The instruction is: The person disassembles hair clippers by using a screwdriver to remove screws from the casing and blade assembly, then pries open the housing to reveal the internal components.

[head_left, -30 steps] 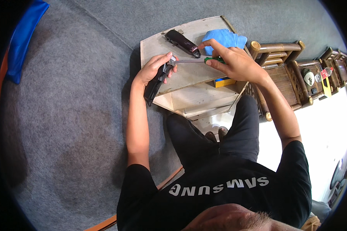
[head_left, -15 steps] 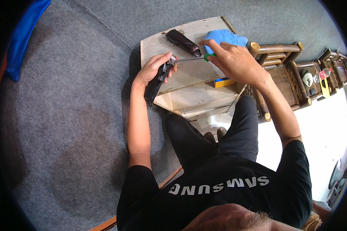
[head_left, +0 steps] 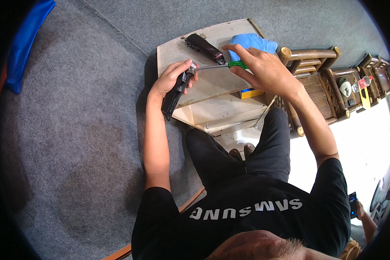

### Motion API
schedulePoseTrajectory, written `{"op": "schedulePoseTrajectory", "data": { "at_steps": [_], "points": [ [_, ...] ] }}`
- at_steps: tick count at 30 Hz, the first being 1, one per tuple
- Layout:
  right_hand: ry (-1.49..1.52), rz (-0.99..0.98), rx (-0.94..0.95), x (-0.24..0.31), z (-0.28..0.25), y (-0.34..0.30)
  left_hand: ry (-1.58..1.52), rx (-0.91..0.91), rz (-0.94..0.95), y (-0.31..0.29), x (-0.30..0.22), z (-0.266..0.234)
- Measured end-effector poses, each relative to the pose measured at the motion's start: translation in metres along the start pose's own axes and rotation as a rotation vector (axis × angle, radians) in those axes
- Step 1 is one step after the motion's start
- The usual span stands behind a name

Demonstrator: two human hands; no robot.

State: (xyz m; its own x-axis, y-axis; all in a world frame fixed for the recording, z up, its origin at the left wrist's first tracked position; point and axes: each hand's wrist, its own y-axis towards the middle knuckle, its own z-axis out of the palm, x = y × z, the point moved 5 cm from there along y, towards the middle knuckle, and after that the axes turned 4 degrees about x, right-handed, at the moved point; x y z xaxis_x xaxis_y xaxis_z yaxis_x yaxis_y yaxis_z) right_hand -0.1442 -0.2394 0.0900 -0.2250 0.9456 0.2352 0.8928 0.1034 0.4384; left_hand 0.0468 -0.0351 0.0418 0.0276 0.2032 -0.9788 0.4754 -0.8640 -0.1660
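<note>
My left hand is closed around a long black hair clipper body, held tilted over the left edge of the wooden table. A screwdriver with a green handle is gripped in my right hand, its index finger stretched out. The metal shaft runs leftward, and its tip meets the clipper's upper end beside my left thumb. Whether the tip sits in a screw is too small to tell. Beyond the shaft, a dark, glossy clipper casing lies on the tabletop.
A folded blue cloth lies at the table's far right. In the open shelf below is a yellow and blue box. Bamboo chairs stand to the right, one bearing a bottle. At lower right, another person's hand holds a phone.
More of the screwdriver's green handle shows between my right thumb and fingers. My left hand and the clipper stay almost still. A phone in another person's hand has come into view at lower right.
</note>
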Motion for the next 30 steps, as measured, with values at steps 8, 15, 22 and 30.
{"op": "schedulePoseTrajectory", "data": {
  "at_steps": [8,15,22,30],
  "points": [
    [-0.059,-0.103,-0.111,0.002,-0.001,-0.001,0.005,0.004,-0.001,0.001,-0.001,0.0],
    [-0.056,-0.087,-0.126,0.008,-0.001,-0.003,-0.015,-0.01,0.013,0.0,-0.001,-0.001],
    [-0.119,-0.055,-0.077,0.001,0.006,-0.004,-0.019,-0.028,0.019,-0.002,-0.003,0.0],
    [0.008,-0.019,-0.088,0.004,0.021,-0.007,-0.009,-0.031,0.025,0.001,-0.001,-0.006]
  ]
}}
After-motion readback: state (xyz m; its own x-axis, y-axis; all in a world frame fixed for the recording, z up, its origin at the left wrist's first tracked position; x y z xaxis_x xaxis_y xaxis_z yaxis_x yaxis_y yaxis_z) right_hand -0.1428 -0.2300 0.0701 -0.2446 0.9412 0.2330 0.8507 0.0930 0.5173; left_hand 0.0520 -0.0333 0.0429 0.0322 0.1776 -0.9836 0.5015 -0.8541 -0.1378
